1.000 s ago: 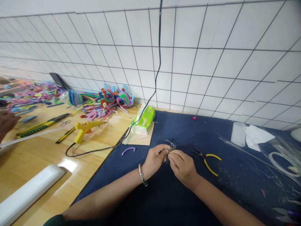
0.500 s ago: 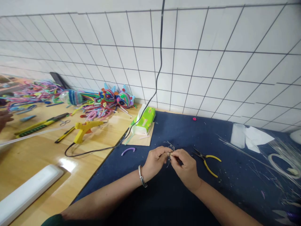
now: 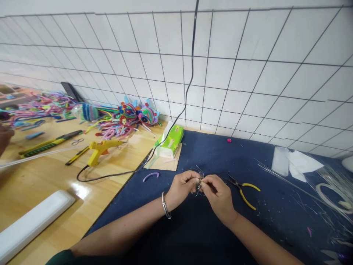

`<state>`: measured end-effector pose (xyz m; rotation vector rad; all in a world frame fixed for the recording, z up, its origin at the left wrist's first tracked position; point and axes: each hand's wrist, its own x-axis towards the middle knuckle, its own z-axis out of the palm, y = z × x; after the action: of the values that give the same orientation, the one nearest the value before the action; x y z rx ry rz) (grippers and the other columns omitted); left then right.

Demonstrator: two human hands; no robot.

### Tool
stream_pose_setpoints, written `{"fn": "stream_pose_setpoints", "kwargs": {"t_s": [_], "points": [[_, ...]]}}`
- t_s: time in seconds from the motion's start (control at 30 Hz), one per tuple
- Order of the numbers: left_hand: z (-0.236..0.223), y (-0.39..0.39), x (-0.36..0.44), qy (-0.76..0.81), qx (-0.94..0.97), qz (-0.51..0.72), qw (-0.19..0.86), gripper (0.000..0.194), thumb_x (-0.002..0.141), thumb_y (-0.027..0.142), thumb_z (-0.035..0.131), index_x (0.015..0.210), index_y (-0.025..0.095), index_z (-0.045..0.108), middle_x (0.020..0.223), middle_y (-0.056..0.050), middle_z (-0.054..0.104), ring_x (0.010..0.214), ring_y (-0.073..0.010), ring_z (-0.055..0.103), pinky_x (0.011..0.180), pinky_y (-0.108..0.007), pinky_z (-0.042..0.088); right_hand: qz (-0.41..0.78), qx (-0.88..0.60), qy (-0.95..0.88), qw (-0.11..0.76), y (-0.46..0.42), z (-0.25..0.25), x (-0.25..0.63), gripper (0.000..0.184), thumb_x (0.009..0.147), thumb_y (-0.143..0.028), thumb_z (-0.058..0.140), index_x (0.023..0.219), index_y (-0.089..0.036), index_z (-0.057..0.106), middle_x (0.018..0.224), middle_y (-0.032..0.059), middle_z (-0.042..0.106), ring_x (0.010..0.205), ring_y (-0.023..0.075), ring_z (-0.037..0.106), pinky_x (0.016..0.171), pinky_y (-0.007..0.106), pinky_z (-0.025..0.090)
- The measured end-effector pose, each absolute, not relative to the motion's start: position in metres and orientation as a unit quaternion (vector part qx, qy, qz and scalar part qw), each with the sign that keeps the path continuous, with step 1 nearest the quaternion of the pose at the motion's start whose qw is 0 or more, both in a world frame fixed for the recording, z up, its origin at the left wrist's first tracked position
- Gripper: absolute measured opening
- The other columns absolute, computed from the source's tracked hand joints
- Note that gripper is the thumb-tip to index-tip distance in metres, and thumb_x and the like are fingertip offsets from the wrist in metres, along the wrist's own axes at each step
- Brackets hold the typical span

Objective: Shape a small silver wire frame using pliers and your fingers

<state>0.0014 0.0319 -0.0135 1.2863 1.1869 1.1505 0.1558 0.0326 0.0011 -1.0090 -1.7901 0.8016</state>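
Note:
My left hand (image 3: 182, 188), with a silver bangle at the wrist, pinches a small tangle of thin wire (image 3: 199, 188) from the left. From the other side my right hand (image 3: 217, 193) pinches the same wire, thumb and fingertips nearly meeting those of the left. Loose wire ends stick out above and below the fingertips; the piece between them is mostly hidden. Pliers with yellow handles (image 3: 249, 187) lie on the dark blue cloth (image 3: 209, 235) just right of my right hand, jaws toward it.
A yellow glue gun (image 3: 100, 150) trails its cord across the wooden table. Behind lie a green tissue pack (image 3: 173, 140), a purple curved piece (image 3: 151, 176) and colourful pipe cleaners (image 3: 46, 105). Wires (image 3: 335, 184) spread at right. Another person's hand (image 3: 5, 138) shows at the left edge.
The fingertips of both hands have shifted very slightly around the wire, and more of it shows below them. The whole view has moved a little.

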Motion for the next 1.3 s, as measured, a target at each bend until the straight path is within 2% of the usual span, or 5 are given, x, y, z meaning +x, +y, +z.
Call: {"fn": "stream_pose_setpoints", "kwargs": {"t_s": [0.2, 0.37, 0.7, 0.9, 1.3], "points": [[-0.017, 0.034, -0.004, 0.467, 0.527, 0.468, 0.534, 0.017, 0.079, 0.028, 0.057, 0.080, 0.011, 0.060, 0.053, 0.002, 0.054, 0.048, -0.0079, 0.049, 0.051, -0.020, 0.040, 0.390, -0.416, -0.706, 0.421, 0.034, 0.006, 0.156, 0.008, 0.082, -0.019, 0.050, 0.078, -0.019, 0.056, 0.073, 0.0002, 0.055, 0.062, 0.0105, 0.054, 0.057, 0.023, 0.047], [-0.017, 0.039, -0.009, 0.422, 0.510, 0.459, 0.593, 0.019, 0.077, 0.029, 0.060, 0.080, 0.010, 0.061, 0.053, 0.001, 0.056, 0.049, -0.0089, 0.051, 0.053, -0.021, 0.041, 0.336, -0.405, -0.752, 0.397, 0.039, 0.007, 0.160, 0.011, 0.083, -0.019, 0.050, 0.075, -0.019, 0.058, 0.072, 0.0001, 0.056, 0.066, 0.0115, 0.054, 0.063, 0.025, 0.045], [-0.016, 0.042, -0.015, 0.372, 0.535, 0.449, 0.612, 0.016, 0.077, 0.024, 0.062, 0.076, 0.008, 0.059, 0.055, 0.001, 0.056, 0.049, -0.0068, 0.049, 0.054, -0.019, 0.039, 0.288, -0.374, -0.791, 0.390, 0.039, 0.005, 0.161, 0.012, 0.084, -0.016, 0.048, 0.080, -0.020, 0.058, 0.078, 0.0023, 0.057, 0.075, 0.0134, 0.054, 0.072, 0.027, 0.044], [-0.015, 0.043, -0.016, 0.354, 0.514, 0.437, 0.647, 0.018, 0.076, 0.025, 0.064, 0.076, 0.010, 0.055, 0.055, 0.001, 0.057, 0.049, -0.0083, 0.053, 0.053, -0.020, 0.042, 0.299, -0.369, -0.788, 0.392, 0.036, 0.001, 0.161, 0.012, 0.084, -0.015, 0.047, 0.080, -0.020, 0.057, 0.077, 0.0019, 0.056, 0.073, 0.0131, 0.054, 0.070, 0.027, 0.045], [-0.012, 0.042, -0.020, 0.367, 0.519, 0.393, 0.665, 0.019, 0.074, 0.026, 0.065, 0.075, 0.008, 0.058, 0.061, -0.002, 0.058, 0.051, -0.0080, 0.054, 0.052, -0.020, 0.043, 0.287, -0.317, -0.810, 0.403, 0.041, -0.008, 0.164, 0.011, 0.083, -0.011, 0.048, 0.084, -0.020, 0.055, 0.079, 0.0022, 0.055, 0.077, 0.0131, 0.054, 0.071, 0.027, 0.045]]}}
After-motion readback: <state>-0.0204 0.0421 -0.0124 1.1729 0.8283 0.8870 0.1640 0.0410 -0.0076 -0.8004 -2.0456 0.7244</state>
